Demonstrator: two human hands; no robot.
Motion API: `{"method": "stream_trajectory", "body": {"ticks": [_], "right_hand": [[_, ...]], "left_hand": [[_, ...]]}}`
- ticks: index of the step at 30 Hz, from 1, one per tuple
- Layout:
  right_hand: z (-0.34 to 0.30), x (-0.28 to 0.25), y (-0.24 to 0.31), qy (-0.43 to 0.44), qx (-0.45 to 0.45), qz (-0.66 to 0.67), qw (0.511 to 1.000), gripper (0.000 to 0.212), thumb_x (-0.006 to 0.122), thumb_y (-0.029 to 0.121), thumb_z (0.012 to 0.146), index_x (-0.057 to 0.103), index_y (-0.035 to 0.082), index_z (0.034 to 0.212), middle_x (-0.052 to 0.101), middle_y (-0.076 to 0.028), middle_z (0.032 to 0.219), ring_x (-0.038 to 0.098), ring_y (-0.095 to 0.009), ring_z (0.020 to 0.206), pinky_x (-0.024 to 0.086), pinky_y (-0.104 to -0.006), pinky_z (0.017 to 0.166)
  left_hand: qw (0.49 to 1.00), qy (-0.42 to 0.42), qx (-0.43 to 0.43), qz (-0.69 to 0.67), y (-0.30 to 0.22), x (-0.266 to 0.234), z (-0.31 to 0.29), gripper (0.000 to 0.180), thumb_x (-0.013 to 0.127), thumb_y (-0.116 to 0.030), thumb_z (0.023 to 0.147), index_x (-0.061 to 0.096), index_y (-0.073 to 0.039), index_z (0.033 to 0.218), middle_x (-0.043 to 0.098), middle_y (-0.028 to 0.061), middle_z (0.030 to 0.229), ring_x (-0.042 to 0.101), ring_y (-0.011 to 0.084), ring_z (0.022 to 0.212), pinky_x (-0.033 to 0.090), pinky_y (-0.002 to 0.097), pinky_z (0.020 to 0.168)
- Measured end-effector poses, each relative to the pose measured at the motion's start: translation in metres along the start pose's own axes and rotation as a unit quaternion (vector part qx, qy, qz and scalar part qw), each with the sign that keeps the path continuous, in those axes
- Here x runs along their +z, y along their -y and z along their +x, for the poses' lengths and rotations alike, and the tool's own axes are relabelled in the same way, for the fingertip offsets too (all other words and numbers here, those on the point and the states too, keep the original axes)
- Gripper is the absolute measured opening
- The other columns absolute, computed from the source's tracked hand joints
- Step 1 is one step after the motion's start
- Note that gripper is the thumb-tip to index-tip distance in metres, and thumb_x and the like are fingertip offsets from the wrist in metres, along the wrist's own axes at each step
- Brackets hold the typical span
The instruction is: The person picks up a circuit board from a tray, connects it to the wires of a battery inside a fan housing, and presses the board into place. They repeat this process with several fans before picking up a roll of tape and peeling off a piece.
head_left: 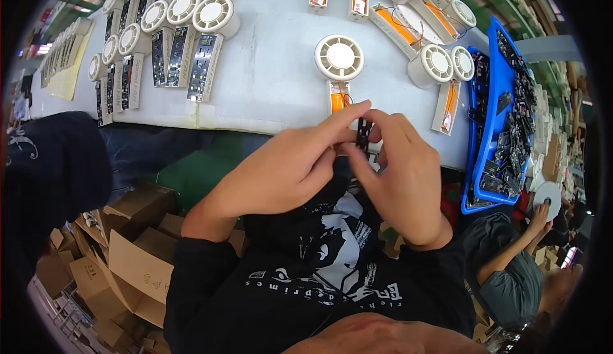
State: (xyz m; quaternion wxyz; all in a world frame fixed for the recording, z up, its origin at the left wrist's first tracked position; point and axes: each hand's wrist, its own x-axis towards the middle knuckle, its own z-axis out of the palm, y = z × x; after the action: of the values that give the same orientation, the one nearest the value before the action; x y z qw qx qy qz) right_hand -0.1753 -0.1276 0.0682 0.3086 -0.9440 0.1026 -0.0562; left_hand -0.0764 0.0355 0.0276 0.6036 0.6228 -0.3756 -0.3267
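Fingers (388, 128) of the right hand (412, 172) bent, thumb and forefinger pinching a small dark circuit board (363, 135) near the front edge of the table (268, 66); fingers of the left hand (284, 169) gathered inward against the same board, forefinger reaching toward its top. Cannot tell, with so much overlap, how much of the grip belongs to the left. At 12 o'clock from the hands, just beyond the fingertips, a white fan (339, 59) set on the table, with an orange battery (338, 100) and thin wires in an open handle, its near end hidden by the hands. By the look of it, a board-fitting step, with the board not yet seated in the handle; cannot make out any joint between board and wires. Probably calls next for lining the board up with the open handle, tucking the wires clear, and pressing evenly. At 10 o'clock, rows of finished-looking fans (203, 66) with dark boards in their handles; at 1 o'clock, more fans (437, 63) with batteries bare. At 3 o'clock, a blue tray (488, 140) heaped with loose boards (511, 137). At 8 o'clock, open cardboard boxes (143, 277) below table level.
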Motion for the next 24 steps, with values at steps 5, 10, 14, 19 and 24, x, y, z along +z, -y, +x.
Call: {"method": "stream_trajectory", "body": {"ticks": [5,10,14,19,24], "right_hand": [[0.012,0.003,-0.032,-0.058,-0.071,-0.107,0.990,0.021,0.073,0.003,0.088,0.068,0.000,0.108,0.066,-0.016,0.088,0.068,-0.031,0.073,0.051,-0.0395,0.064],[0.031,-0.003,-0.058,0.042,-0.055,-0.031,0.997,0.019,0.074,0.005,0.086,0.069,-0.003,0.102,0.067,-0.017,0.084,0.069,-0.033,0.077,0.052,-0.0392,0.068],[0.044,-0.024,-0.055,0.205,-0.062,0.049,0.976,0.021,0.077,0.009,0.085,0.071,-0.005,0.100,0.068,-0.017,0.082,0.068,-0.032,0.075,0.052,-0.0369,0.069],[0.041,-0.024,-0.050,0.158,-0.095,0.021,0.983,0.028,0.081,0.017,0.086,0.072,-0.003,0.103,0.068,-0.017,0.078,0.064,-0.030,0.067,0.050,-0.0357,0.063],[0.034,0.000,-0.033,-0.054,-0.013,0.075,0.996,0.028,0.079,0.023,0.091,0.071,-0.002,0.102,0.066,-0.017,0.072,0.063,-0.033,0.058,0.047,-0.0384,0.056]], "left_hand": [[0.950,-0.076,0.138,0.269,0.007,-0.020,0.038,0.045,0.064,0.004,0.090,0.067,-0.008,0.133,0.065,0.0175,0.133,0.064,0.0323,0.114,0.052,0.0381,0.097],[0.891,-0.106,0.247,0.366,0.050,-0.034,0.069,0.038,0.070,-0.002,0.086,0.077,-0.016,0.120,0.057,0.0164,0.144,0.055,0.0341,0.128,0.048,0.0422,0.104],[0.898,-0.108,0.248,0.348,0.058,-0.036,0.070,0.038,0.073,-0.005,0.084,0.078,-0.019,0.119,0.055,0.0157,0.147,0.053,0.0348,0.129,0.046,0.0431,0.106],[0.899,-0.116,0.254,0.338,0.059,-0.037,0.068,0.040,0.075,-0.007,0.083,0.078,-0.019,0.121,0.054,0.0148,0.149,0.052,0.0350,0.127,0.045,0.0433,0.106],[0.904,-0.118,0.245,0.330,0.053,-0.036,0.064,0.044,0.075,-0.006,0.082,0.077,-0.019,0.123,0.052,0.0145,0.150,0.050,0.0338,0.128,0.045,0.0433,0.106]]}}
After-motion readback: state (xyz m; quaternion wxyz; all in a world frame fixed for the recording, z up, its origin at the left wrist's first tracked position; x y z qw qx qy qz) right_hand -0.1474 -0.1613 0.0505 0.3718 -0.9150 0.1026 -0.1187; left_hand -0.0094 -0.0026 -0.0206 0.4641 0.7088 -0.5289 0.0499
